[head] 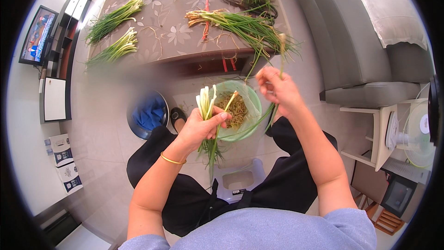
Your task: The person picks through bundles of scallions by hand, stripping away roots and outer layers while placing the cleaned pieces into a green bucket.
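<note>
My left hand (194,126) is closed around a small bunch of scallions (204,100), white ends up and green leaves hanging below the fist. One stalk with a brownish tip (231,100) slants apart from the bunch, under my left thumb. Raised to the right, my right hand (284,92) grips a scallion stalk (282,52). Its pale end points up, slightly blurred, and green leaves trail below the hand. Between and beyond my hands stands a light green bin (255,93) with a clear plastic liner, holding brown trimmings (237,113).
On the patterned table (163,41) lie two bunches of white-ended scallions (116,15), a heap of untrimmed scallions (236,22), a red tie (207,0), and scissors (236,2). A metal basin (165,106) with blue cloth (149,111) stands left; a grey sofa (336,34) stands right.
</note>
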The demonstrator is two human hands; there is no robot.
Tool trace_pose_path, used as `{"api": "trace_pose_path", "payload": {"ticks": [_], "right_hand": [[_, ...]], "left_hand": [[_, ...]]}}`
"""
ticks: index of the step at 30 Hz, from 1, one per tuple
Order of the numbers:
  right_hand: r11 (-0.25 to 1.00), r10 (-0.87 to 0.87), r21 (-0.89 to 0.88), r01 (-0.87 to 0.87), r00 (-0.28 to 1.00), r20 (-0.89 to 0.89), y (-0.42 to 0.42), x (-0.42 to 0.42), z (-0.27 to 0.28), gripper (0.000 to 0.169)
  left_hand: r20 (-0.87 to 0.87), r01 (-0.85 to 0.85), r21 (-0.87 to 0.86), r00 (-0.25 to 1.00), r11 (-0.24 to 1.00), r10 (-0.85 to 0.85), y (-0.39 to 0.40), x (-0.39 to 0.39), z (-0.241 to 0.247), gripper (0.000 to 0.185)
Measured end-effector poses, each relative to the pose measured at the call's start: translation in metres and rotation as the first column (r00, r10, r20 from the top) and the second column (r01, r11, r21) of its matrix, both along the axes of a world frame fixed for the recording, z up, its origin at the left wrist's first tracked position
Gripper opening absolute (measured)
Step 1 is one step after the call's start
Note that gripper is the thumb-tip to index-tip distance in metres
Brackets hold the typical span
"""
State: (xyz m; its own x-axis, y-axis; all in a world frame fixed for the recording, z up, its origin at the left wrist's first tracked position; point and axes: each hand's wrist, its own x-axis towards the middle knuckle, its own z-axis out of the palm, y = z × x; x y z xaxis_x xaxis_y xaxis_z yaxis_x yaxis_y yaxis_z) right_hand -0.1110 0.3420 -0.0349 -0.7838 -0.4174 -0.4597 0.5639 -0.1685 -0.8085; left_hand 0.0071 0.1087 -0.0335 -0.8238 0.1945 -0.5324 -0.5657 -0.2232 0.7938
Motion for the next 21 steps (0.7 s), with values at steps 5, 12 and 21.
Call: {"api": "trace_pose_path", "payload": {"ticks": [5,12,21], "right_hand": [[0.926,0.292,0.303,-0.227,0.938,-0.188,-0.02,0.025,-0.01,0.022],[0.929,0.328,0.221,-0.297,0.937,-0.118,-0.029,0.031,-0.005,0.017],[0.94,0.331,0.103,-0.325,0.943,-0.045,-0.03,0.034,-0.01,0.016]], "left_hand": [[0.014,-0.021,0.03,1.0,0.999,0.021,0.001,-0.003,0.0,0.02],[0.008,0.053,-0.086,0.999,0.995,-0.052,0.004,0.001,-0.003,0.018],[-0.027,0.029,-0.035,0.999,0.999,-0.03,0.007,-0.001,-0.005,0.019]]}}
